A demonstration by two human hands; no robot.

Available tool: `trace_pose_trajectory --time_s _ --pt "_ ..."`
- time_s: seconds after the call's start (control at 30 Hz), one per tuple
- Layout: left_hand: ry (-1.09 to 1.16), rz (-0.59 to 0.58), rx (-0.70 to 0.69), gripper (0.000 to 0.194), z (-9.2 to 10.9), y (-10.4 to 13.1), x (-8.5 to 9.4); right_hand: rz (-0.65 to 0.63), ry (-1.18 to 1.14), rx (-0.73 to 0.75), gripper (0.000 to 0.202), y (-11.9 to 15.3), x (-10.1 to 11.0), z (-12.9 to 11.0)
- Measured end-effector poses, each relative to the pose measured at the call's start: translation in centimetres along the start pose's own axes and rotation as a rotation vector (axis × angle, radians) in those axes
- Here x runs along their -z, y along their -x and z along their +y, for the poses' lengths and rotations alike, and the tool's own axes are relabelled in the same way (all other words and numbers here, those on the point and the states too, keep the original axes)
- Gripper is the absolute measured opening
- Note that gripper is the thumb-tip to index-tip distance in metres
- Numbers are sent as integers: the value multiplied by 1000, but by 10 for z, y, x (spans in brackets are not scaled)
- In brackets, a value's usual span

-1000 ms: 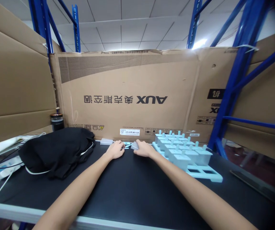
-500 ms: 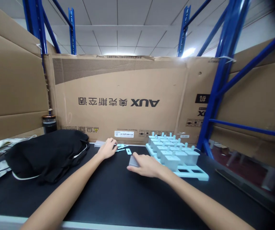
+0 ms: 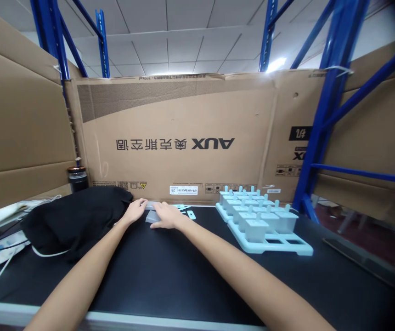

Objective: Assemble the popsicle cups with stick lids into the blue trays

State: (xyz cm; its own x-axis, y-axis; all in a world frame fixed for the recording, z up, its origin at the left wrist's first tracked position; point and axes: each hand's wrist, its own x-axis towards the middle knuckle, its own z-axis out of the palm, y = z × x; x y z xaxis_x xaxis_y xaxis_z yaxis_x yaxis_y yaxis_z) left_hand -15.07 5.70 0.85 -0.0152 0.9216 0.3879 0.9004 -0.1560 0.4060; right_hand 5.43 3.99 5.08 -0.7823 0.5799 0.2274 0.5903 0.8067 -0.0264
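My right hand [image 3: 168, 215] grips a small translucent ice pop mould [image 3: 152, 216] between thumb and fingers, just above the black tabletop. To its left, my left hand [image 3: 135, 211] has its fingers curled at the left end of another pale translucent mould [image 3: 152, 204] by the back edge. How firmly it holds that piece is partly hidden. Light-blue ice pop sticks [image 3: 191, 214] lie on the table right behind my right hand. On the right stands a light-blue mould rack [image 3: 269, 246] filled with several moulds with stick handles [image 3: 256, 228]; two front slots are bare.
A black cloth bundle [image 3: 76, 220] with a white cord lies left, in front of a dark jar [image 3: 77, 180]. Cables and a packet [image 3: 1, 257] sit at far left. A cardboard wall [image 3: 177, 110] and blue rack posts [image 3: 324, 110] enclose the table. A dark flat bar [image 3: 359, 262] lies right.
My right hand has moved left with its mould, near my left hand. My left hand has left the blue sticks and shifted left to the mould at the back. The view has turned slightly.
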Motion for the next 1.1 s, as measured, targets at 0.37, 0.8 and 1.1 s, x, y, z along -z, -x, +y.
trace_pose_trajectory --time_s 0.37,0.8,1.1 --pt "-32 -73 -39 33 1 5 -9 638 70 -161 16 185 65 52" --pt "-154 -15 -74 27 32 15 -16 844 -32 -729 51 256 23 105" --pt "-162 5 -70 29 33 16 -17 471 14 -877 52 260 23 118"
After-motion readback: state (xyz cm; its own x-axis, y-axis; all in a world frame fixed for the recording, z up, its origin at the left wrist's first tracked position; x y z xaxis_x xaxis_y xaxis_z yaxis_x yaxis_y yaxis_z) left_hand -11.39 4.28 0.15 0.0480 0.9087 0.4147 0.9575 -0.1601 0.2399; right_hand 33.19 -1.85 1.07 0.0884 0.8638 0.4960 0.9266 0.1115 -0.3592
